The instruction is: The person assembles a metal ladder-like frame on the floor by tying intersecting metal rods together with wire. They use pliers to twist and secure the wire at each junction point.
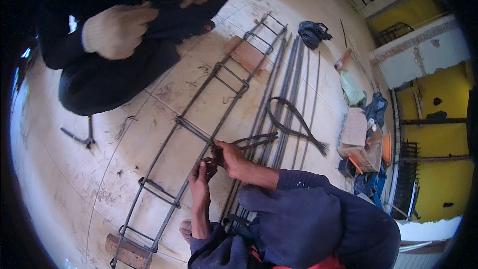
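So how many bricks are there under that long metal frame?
2. One reddish-brown rectangular brick lies under the near end of the long steel rebar frame, the other under its far end. More could be hidden.

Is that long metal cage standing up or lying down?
Lying down. The rebar cage stretches flat across the floor, its ends resting on bricks.

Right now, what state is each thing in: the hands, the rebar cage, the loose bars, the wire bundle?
Left hand: closed on thin wire at the cage rail.
Right hand: gripping the same joint.
Rebar cage: lying flat, ends propped on bricks.
Loose bars: lying side by side on the floor.
Wire bundle: looped, lying across the bars.
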A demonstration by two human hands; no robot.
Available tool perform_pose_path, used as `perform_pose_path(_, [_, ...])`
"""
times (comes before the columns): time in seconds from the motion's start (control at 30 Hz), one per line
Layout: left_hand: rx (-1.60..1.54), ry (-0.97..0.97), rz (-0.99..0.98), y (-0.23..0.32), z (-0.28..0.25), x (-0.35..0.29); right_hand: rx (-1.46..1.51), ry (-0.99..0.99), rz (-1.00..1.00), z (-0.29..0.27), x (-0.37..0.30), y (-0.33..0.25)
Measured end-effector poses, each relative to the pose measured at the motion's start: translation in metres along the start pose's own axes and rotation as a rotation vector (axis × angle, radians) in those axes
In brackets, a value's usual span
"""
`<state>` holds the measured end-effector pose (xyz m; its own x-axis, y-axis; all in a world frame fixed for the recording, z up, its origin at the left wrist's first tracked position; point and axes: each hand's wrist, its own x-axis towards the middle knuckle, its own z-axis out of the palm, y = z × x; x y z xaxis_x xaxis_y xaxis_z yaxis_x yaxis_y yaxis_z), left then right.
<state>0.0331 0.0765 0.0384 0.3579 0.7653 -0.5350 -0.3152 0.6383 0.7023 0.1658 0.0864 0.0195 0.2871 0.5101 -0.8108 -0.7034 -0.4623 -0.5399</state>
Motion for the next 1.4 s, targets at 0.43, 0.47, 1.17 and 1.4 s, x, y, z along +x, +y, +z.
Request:
perform_pose_path(0.43, [-0.264,-0.306,-0.056,-0.040,0.036,0.031,-0.634,-0.398,-0.364,-0.064,-0.076,-0.086])
perform_pose_path(0.47, [-0.264,-0.310,0.000,-0.039,0.042,0.035,-0.829,-0.298,-0.515,-0.078,-0.069,-0.098])
perform_pose_path(1.17, [-0.431,-0.107,-0.053,-0.034,0.054,0.019,-1.955,-0.225,-0.320,-0.112,-0.014,-0.113])
perform_pose_path(1.4, [-0.258,0.116,-0.071,-0.021,0.058,0.014,-0.915,-0.317,-0.027,-0.121,-0.037,-0.090])
